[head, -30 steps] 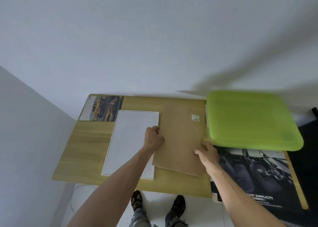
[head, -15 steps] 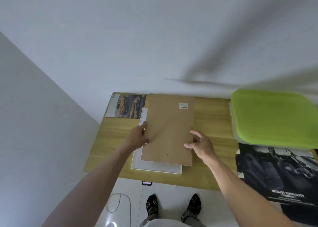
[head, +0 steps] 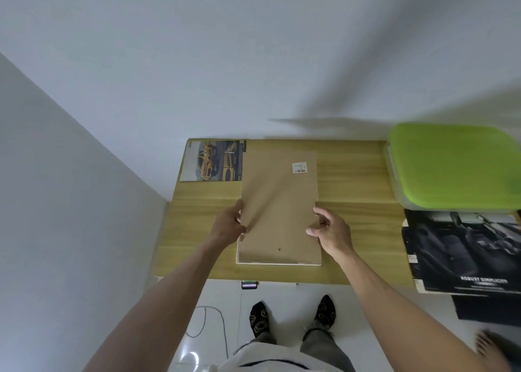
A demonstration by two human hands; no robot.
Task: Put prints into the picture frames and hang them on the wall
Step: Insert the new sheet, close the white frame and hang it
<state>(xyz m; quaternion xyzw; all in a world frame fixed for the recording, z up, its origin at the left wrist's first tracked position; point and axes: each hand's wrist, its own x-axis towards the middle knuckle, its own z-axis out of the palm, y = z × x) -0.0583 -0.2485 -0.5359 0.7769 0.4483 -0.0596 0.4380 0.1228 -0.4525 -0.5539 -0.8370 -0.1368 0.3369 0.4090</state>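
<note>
A: Report the left portion of the wooden table (head: pixel 197 230).

B: A print of a yellow car (head: pixel 214 160) lies flat at the far left corner, against the wall (head: pixel 253 61). Its right edge is overlapped by the brown backing board (head: pixel 279 202).

A: State the condition of your left hand (head: pixel 227 228).

B: Your left hand grips the left edge of the backing board, thumb on top, fingers curled under the edge.

A: Locate the backing board and the frame.

B: The backing board lies in the middle of the table, long axis running away from you. A small white barcode label (head: pixel 299 167) sits near its far right corner. A white picture frame (head: pixel 253 262) lies under the board; only its near edge and near left corner show.

A: State the condition of your right hand (head: pixel 331 230).

B: Your right hand is at the right edge of the board. The thumb lies on the top face and the fingers are curled at the edge. You cannot tell how firmly it holds.

A: Report the right portion.

B: A clear bin with a green lid (head: pixel 454 168) stands at the far right. Just in front of it lies a dark car-interior poster (head: pixel 465 253), overhanging the near table edge.
</note>
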